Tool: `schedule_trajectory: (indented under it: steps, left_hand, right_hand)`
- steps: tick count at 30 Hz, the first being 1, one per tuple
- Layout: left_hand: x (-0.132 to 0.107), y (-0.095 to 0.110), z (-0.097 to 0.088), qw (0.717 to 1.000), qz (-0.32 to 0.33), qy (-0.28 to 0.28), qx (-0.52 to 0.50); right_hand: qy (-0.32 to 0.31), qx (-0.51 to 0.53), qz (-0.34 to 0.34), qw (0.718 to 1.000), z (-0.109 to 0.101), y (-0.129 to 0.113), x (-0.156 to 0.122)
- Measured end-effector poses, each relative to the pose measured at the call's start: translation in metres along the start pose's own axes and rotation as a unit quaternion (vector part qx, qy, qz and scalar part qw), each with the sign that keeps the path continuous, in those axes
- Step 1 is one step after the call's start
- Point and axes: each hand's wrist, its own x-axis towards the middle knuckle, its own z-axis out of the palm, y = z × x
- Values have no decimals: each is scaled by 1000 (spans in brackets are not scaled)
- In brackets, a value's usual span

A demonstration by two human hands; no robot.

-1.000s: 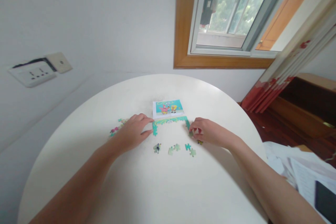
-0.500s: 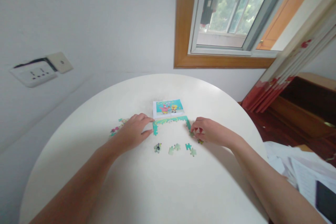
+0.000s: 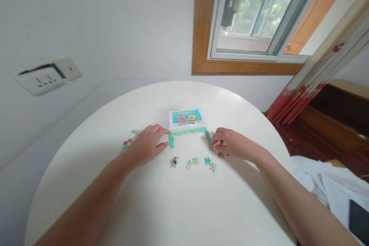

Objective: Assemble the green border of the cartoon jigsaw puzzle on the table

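A partly joined puzzle border (image 3: 188, 132) in teal and green lies on the round white table (image 3: 173, 207), just below a small cartoon reference picture (image 3: 185, 118). My left hand (image 3: 147, 144) rests flat beside the border's left end, fingers stretched and touching it. My right hand (image 3: 230, 144) is curled at the border's right end, fingertips pinched on a puzzle piece (image 3: 211, 147). Loose pieces (image 3: 193, 162) lie between my hands, nearer to me. More pieces (image 3: 129, 140) sit partly hidden behind my left hand.
A white wall with a power socket (image 3: 40, 80) stands at the left. A wood-framed window (image 3: 248, 19) and a red-and-white curtain (image 3: 317, 73) are behind the table. Papers and a dark device (image 3: 340, 200) lie at the lower right.
The view has shifted very slightly. My right hand has drawn a little closer to the border's right end. My left hand has stayed in place.
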Motion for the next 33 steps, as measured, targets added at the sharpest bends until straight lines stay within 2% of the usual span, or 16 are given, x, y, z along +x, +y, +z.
schedule_trajectory:
  steps: [21, 24, 29, 33]
  left_hand:
    - [0, 1, 0, 1000, 1, 6, -11]
    - [0, 2, -1, 1000, -1, 5, -12]
    - [0, 4, -3, 1000, 1, 5, -13]
    - [-1, 5, -3, 1000, 1, 6, -14]
  right_hand:
    - [2, -6, -3, 1000, -4, 7, -3]
    - [26, 12, -30, 999, -2, 0, 0]
    - [40, 17, -132, 990, 17, -27, 6]
    - [43, -55, -112, 991, 33, -47, 6]
